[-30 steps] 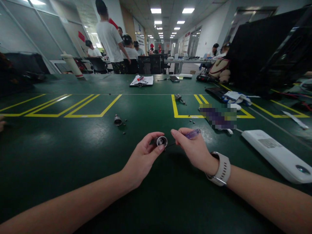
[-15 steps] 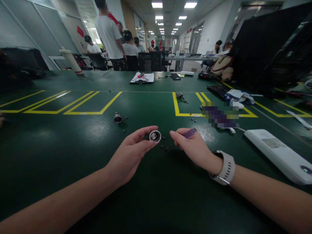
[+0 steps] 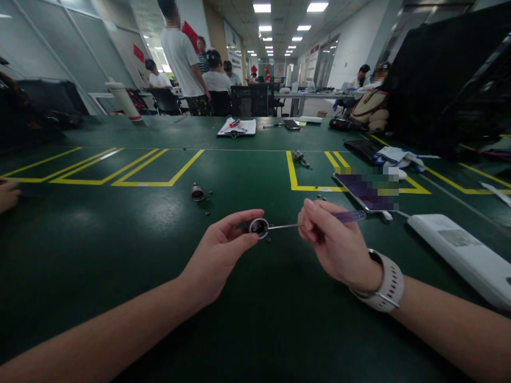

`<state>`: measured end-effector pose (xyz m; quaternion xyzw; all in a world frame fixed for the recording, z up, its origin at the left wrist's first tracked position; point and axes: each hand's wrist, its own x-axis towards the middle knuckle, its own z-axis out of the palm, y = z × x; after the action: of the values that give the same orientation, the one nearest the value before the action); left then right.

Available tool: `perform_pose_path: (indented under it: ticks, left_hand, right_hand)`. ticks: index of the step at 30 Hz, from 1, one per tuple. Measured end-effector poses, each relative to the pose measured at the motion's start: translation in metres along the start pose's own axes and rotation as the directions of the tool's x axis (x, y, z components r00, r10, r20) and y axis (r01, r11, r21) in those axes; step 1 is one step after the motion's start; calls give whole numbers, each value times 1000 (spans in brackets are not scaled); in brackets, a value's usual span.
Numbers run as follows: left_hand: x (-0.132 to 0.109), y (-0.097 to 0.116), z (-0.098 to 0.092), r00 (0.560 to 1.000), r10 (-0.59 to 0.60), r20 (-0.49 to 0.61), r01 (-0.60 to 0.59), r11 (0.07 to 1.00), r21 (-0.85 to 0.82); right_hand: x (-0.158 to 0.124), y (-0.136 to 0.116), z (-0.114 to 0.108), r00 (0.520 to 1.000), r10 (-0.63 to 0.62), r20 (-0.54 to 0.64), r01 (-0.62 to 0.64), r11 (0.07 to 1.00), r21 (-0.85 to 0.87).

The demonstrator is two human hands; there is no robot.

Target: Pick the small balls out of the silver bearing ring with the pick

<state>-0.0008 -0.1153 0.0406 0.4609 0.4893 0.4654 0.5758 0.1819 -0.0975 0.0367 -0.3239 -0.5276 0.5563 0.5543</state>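
Gripping a metal cup [image 3: 258,227] in the left hand [image 3: 221,246], out over the surface [image 3: 255,324], well short of its far edge; clutching a purple-handled screwdriver [image 3: 350,216] in the right hand [image 3: 337,242], pointing it straight at the cup's rim, impossible to tell if touching!

Open-plan office — ceiling light panels [image 3: 262,8], black chairs [image 3: 251,99]; yellow-taped green worktable [image 3: 255,330]

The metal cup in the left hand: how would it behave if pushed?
The metal cup in the left hand might roll if laid on its side, given its round outline. Its shiny metal looks rigid, so it probably wouldn't squash.
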Motion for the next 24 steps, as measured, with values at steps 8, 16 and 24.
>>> perform_pose_path:
  ticks: [8,16,24]
  left_hand:
    - [-5,1,5,997,70,16,-70,998,5]
    - [-8,3,10,997,77,-32,-76,996,42]
    - [-8,4,11,995,92,-47,-92,996,16]
  right_hand:
    - [-20,-13,9,866,-363,342,499,638,-586]
    - [-21,-8,13,741,-435,511,671,509,-540]
    - [-25,-15,16,789,-436,433,614,573,-542]
